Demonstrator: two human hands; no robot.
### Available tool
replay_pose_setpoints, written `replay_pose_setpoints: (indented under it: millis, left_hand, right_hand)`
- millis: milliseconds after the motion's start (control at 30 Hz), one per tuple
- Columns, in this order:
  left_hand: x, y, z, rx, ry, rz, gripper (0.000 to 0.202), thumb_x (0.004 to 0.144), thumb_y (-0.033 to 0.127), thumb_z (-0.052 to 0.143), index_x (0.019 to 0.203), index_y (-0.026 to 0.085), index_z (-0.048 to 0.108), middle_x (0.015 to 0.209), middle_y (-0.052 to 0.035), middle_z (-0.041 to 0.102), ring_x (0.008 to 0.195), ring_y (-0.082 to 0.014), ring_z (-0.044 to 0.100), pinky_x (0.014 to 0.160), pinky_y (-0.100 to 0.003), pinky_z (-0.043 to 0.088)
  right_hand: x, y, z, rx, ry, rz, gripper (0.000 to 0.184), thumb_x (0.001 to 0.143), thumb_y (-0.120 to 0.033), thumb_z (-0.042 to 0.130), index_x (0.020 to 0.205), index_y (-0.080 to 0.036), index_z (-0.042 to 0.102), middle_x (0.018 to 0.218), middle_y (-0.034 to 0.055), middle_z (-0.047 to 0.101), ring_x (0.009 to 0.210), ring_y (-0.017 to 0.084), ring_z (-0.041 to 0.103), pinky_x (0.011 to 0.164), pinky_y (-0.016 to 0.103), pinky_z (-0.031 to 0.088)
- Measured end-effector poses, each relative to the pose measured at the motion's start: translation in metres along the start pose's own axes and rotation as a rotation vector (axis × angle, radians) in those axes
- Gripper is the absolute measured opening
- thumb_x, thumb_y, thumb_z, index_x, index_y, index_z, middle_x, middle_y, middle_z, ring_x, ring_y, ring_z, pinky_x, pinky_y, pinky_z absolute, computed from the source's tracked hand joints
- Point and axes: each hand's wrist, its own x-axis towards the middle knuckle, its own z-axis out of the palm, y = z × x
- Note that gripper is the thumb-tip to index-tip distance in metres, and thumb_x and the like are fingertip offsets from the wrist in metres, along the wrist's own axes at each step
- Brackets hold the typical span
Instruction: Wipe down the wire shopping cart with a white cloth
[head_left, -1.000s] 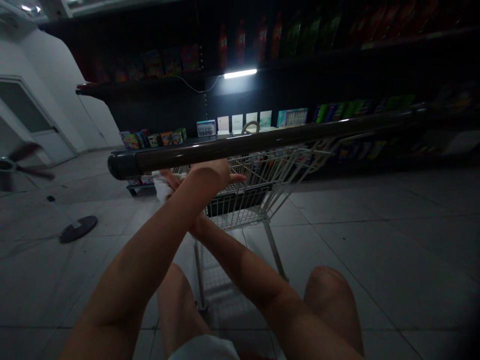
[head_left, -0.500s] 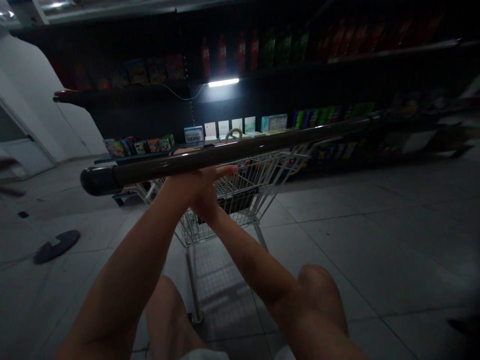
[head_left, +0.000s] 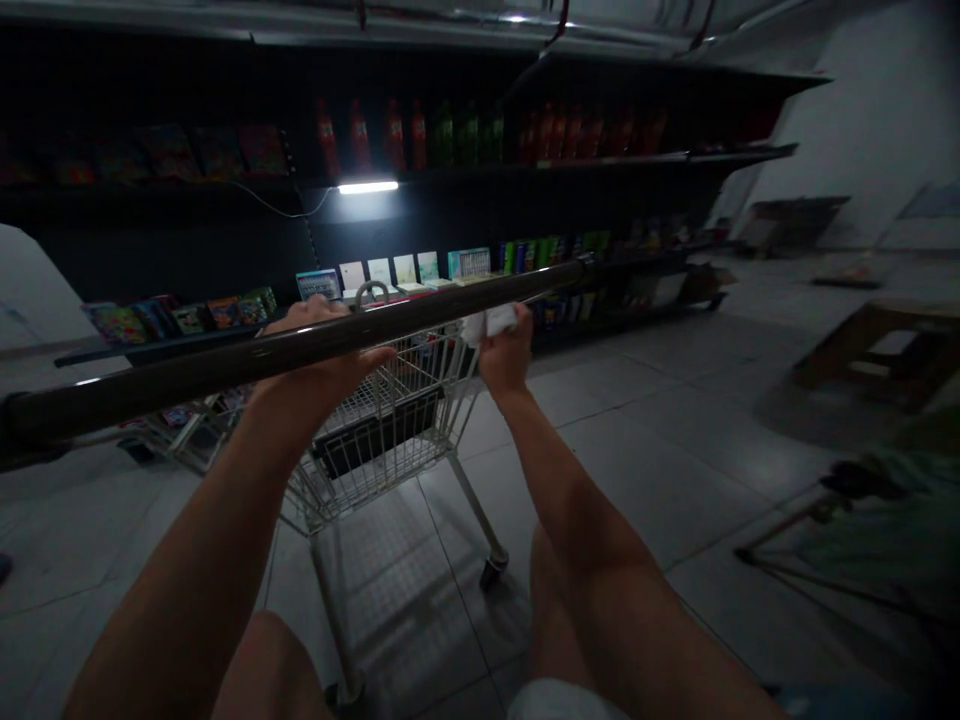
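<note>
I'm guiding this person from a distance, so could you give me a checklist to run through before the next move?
1. White cloth in the right hand: ok.
2. White cloth touching the handle bar: cannot tell; it shows just below the bar.
3. Left hand gripping: cannot tell; the bar hides part of it.
4. Hands apart, arms uncrossed: ok.
5. Light: not ok; a strip lamp is lit, but the surroundings are dim.
6. Cart kept from rolling: cannot tell.

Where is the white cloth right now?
In the head view, the white cloth is in the right hand, just right of centre, just below the dark handle bar.
</note>
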Motion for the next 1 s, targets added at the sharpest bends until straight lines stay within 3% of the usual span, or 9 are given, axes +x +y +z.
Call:
replay_pose_setpoints:
  millis: [167, 300, 367, 467, 567, 667, 833, 900, 1000]
  left_hand:
    - [0.029, 0.062, 0.026, -0.043, 0.016, 0.184, 0.043, 0.1, 0.036, 0.037, 0.126, 0.013, 0.062, 0.132, -0.0189, 0.062, 0.123, -0.0346, 0.055, 0.106, -0.049, 0.041]
    - [0.055, 0.081, 0.044, -0.079, 0.06, 0.288, 0.045, 0.101, 0.029, 0.028, 0.124, 0.012, 0.064, 0.125, -0.0194, 0.063, 0.114, -0.032, 0.057, 0.1, -0.047, 0.044]
    - [0.067, 0.087, 0.052, -0.107, 0.092, 0.311, 0.045, 0.101, 0.028, 0.028, 0.122, 0.013, 0.065, 0.121, -0.0192, 0.064, 0.113, -0.0315, 0.056, 0.098, -0.046, 0.044]
    - [0.086, 0.095, 0.063, -0.092, 0.075, 0.306, 0.044, 0.1, 0.024, 0.029, 0.121, 0.014, 0.066, 0.119, -0.0193, 0.064, 0.115, -0.0317, 0.056, 0.097, -0.045, 0.044]
    - [0.104, 0.099, 0.077, -0.078, -0.027, 0.264, 0.041, 0.098, 0.029, 0.035, 0.118, 0.014, 0.067, 0.113, -0.0196, 0.067, 0.11, -0.0331, 0.06, 0.092, -0.047, 0.046]
    - [0.115, 0.097, 0.092, -0.1, -0.108, 0.255, 0.037, 0.093, 0.035, 0.049, 0.118, 0.015, 0.068, 0.109, -0.0181, 0.07, 0.103, -0.0321, 0.064, 0.089, -0.047, 0.049]
    - [0.116, 0.09, 0.107, -0.146, -0.043, 0.276, 0.052, 0.089, 0.034, 0.055, 0.137, 0.014, 0.057, 0.131, -0.0214, 0.064, 0.113, -0.0317, 0.062, 0.098, -0.047, 0.049]
    - [0.117, 0.088, 0.108, -0.151, -0.047, 0.272, 0.055, 0.088, 0.034, 0.056, 0.14, 0.015, 0.054, 0.132, -0.0212, 0.064, 0.117, -0.0326, 0.061, 0.099, -0.048, 0.049]
    - [0.117, 0.087, 0.105, -0.177, -0.038, 0.31, 0.051, 0.088, 0.03, 0.054, 0.138, 0.016, 0.055, 0.128, -0.0192, 0.067, 0.116, -0.032, 0.061, 0.099, -0.049, 0.05]
  right_hand:
    - [-0.019, -0.012, -0.007, -0.03, -0.251, -0.276, 0.037, 0.085, -0.013, 0.047, 0.117, -0.014, 0.066, 0.134, 0.0146, 0.058, 0.128, 0.025, 0.053, 0.111, 0.04, 0.05]
    - [0.01, 0.006, -0.023, -0.135, 0.062, 0.042, 0.041, 0.085, -0.008, 0.043, 0.121, -0.01, 0.063, 0.133, 0.0201, 0.053, 0.133, 0.028, 0.049, 0.114, 0.047, 0.046]
    - [0.028, 0.012, -0.023, -0.168, 0.091, 0.164, 0.038, 0.088, -0.009, 0.041, 0.119, -0.011, 0.062, 0.132, 0.021, 0.05, 0.131, 0.029, 0.049, 0.109, 0.049, 0.05]
    - [0.037, 0.013, -0.014, -0.178, -0.026, 0.234, 0.034, 0.091, -0.014, 0.043, 0.119, -0.012, 0.062, 0.131, 0.0218, 0.05, 0.122, 0.03, 0.054, 0.093, 0.045, 0.058]
    - [0.02, 0.018, -0.01, -0.186, -0.138, 0.255, 0.032, 0.088, -0.014, 0.046, 0.115, -0.013, 0.065, 0.13, 0.0207, 0.052, 0.113, 0.028, 0.059, 0.084, 0.041, 0.06]
    - [-0.002, 0.034, -0.023, -0.169, -0.197, 0.223, 0.027, 0.083, -0.012, 0.049, 0.101, -0.013, 0.069, 0.121, 0.0186, 0.058, 0.108, 0.027, 0.062, 0.089, 0.042, 0.058]
    - [0.018, 0.054, -0.067, -0.101, 0.333, 0.138, 0.042, 0.092, -0.018, 0.035, 0.124, -0.014, 0.063, 0.122, 0.0169, 0.057, 0.129, 0.028, 0.053, 0.108, 0.054, 0.047]
    - [0.04, 0.044, -0.08, -0.07, 0.31, 0.081, 0.044, 0.093, -0.021, 0.035, 0.127, -0.015, 0.062, 0.126, 0.0166, 0.057, 0.135, 0.029, 0.049, 0.111, 0.056, 0.044]
    - [0.059, -0.002, -0.091, 0.003, 0.109, -0.106, 0.042, 0.093, -0.022, 0.038, 0.124, -0.013, 0.065, 0.125, 0.0168, 0.061, 0.132, 0.027, 0.053, 0.115, 0.048, 0.044]
